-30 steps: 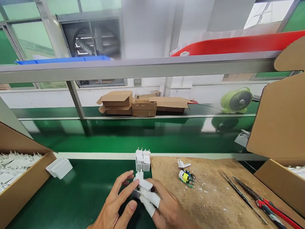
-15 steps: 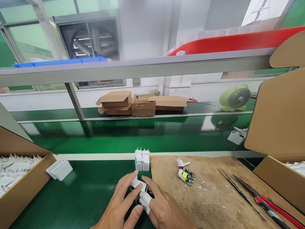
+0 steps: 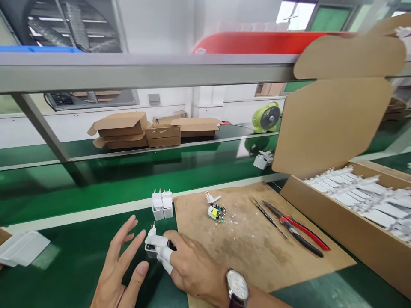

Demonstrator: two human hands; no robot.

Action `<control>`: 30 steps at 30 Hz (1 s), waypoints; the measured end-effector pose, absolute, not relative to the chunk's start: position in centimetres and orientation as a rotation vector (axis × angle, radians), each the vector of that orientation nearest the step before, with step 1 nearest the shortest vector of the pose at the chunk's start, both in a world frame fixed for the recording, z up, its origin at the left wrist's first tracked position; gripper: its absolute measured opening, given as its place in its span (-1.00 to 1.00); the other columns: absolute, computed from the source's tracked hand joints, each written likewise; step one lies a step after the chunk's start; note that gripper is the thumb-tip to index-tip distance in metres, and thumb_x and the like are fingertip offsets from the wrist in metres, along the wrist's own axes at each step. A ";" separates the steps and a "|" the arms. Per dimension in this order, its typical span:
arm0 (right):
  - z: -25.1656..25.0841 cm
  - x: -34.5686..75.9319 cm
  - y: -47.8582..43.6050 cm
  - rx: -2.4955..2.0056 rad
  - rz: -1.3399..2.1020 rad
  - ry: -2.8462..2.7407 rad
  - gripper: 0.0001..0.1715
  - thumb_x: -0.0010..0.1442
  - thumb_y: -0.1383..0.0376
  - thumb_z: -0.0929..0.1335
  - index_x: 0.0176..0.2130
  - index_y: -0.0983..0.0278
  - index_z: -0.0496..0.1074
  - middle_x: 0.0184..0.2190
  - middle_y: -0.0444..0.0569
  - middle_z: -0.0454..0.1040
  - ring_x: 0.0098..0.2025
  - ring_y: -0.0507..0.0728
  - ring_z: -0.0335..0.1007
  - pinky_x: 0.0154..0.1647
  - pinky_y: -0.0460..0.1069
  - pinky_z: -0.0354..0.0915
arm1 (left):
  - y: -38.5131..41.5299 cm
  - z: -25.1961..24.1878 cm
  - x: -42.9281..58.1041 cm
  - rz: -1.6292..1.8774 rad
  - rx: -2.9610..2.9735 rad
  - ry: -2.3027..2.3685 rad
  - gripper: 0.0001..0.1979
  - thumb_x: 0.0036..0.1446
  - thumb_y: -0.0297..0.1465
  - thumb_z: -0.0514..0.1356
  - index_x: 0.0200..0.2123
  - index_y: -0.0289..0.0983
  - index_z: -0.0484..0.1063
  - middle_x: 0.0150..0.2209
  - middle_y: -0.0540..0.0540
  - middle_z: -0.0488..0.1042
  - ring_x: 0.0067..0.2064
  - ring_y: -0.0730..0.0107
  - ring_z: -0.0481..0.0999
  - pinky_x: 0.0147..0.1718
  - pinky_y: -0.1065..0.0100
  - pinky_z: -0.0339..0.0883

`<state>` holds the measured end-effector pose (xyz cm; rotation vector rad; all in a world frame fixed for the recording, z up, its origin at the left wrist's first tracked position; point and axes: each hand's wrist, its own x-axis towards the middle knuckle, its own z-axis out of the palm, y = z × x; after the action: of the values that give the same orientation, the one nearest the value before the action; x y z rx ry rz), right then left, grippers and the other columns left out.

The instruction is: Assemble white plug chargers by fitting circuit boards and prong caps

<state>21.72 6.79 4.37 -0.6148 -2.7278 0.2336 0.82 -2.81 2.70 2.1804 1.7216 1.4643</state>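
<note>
White charger shell (image 3: 153,244) pinched by right hand (image 3: 189,269) | left hand (image 3: 120,267) splayed, released | risk: shell could tip (narrow grip).

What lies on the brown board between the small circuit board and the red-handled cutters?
In the head view, tweezers lie between the circuit board and the red-handled cutters, on the brown board, with white crumbs.

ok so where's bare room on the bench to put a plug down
Free: the brown board between the circuit board and the pliers, and the green mat between the white tray and the left hand. Crowded: around the right hand holding a plug, and the full box.
</note>
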 end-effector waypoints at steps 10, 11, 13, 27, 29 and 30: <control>1.9 22.0 7.3 -0.706 0.345 -2.624 -0.43 0.30 0.43 0.33 0.27 0.41 0.39 0.42 0.34 0.32 0.10 0.41 0.62 0.06 0.26 0.65 | -1.7 -0.3 0.1 1.195 2.248 1.820 -0.52 0.45 -0.22 0.28 0.36 -0.09 0.32 0.30 -0.26 0.44 0.26 0.06 0.60 0.20 0.14 0.61; 1.8 22.2 7.5 -0.698 0.373 -2.583 -0.45 0.32 0.43 0.33 0.28 0.43 0.38 0.41 0.35 0.34 0.11 0.43 0.62 0.07 0.28 0.64 | -1.6 -0.4 0.2 1.234 2.204 1.832 -0.54 0.42 -0.21 0.31 0.31 -0.10 0.34 0.24 -0.25 0.47 0.21 0.08 0.63 0.16 0.14 0.64; 1.9 22.3 7.7 -0.615 0.440 -2.534 -0.53 0.36 0.45 0.30 0.23 0.40 0.42 0.30 0.28 0.47 0.10 0.41 0.62 0.07 0.26 0.64 | -1.5 -0.4 0.5 1.307 2.106 1.826 -0.58 0.39 -0.21 0.34 0.23 -0.10 0.36 0.15 -0.21 0.51 0.12 0.12 0.67 0.09 0.17 0.67; 3.1 22.1 8.1 -0.591 0.562 -2.526 -0.70 0.46 0.39 0.27 0.11 0.29 0.47 -0.03 0.11 0.55 -0.07 0.26 0.57 -0.03 0.16 0.59 | -0.7 -0.3 1.2 1.529 1.782 1.569 -0.95 0.50 -0.35 0.19 -0.01 -0.10 0.39 -0.03 -0.05 0.53 -0.06 0.37 0.65 -0.05 0.38 0.61; 3.0 22.0 8.1 -0.583 0.553 -2.524 -0.66 0.46 0.39 0.26 0.15 0.28 0.46 0.01 0.13 0.54 -0.06 0.27 0.57 -0.01 0.17 0.59 | -0.7 -0.3 1.3 1.529 1.771 1.563 -0.94 0.50 -0.35 0.19 -0.01 -0.09 0.38 -0.02 -0.04 0.52 -0.06 0.38 0.64 -0.04 0.39 0.60; 3.0 22.0 8.1 -0.575 0.544 -2.542 -0.65 0.45 0.41 0.25 0.15 0.28 0.46 0.02 0.14 0.53 -0.06 0.27 0.57 -0.01 0.17 0.58 | -0.8 -0.3 1.3 1.523 1.768 1.565 -0.94 0.50 -0.35 0.19 -0.01 -0.09 0.38 -0.02 -0.03 0.52 -0.06 0.38 0.64 -0.04 0.39 0.60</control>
<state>22.02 8.13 2.97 -0.5745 -2.5422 0.5444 1.26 -0.76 -0.26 1.7683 1.5646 1.5232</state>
